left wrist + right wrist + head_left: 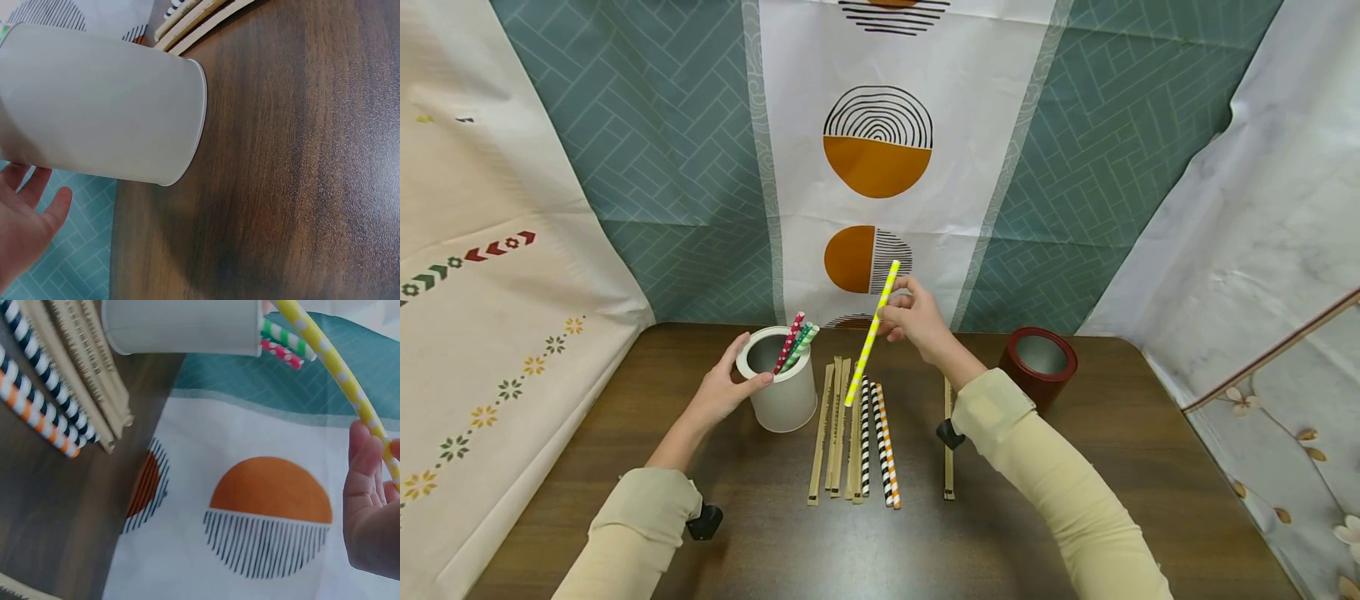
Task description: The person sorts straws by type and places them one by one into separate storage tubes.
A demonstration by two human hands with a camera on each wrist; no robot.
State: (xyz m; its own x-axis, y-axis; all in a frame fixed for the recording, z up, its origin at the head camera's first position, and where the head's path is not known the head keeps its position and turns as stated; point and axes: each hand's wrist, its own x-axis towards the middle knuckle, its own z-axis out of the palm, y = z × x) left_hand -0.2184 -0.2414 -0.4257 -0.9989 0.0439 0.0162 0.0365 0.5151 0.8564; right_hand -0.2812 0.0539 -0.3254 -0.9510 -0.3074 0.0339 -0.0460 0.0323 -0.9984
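Observation:
My left hand [721, 395] holds a white can [786, 402] that stands upright on the table, thumb at the near rim and fingers around the left side. Inside the can, a red straw with white dots [788, 343] and green-and-white straws [801, 348] lean to the right. My right hand [916, 315] pinches a yellow paper straw with white dots [871, 337] in the air, slanted, to the right of the can. In the right wrist view the fingers hold the yellow straw [342, 374] close to one end.
Several paper-wrapped straws [822, 437], black-and-white striped straws [866, 442] and an orange-and-white one [889, 450] lie in the middle of the table. Another wrapped straw [949, 475] lies below the right forearm. A dark red can [1026, 379] stands at the back right. Patterned cloths hang behind.

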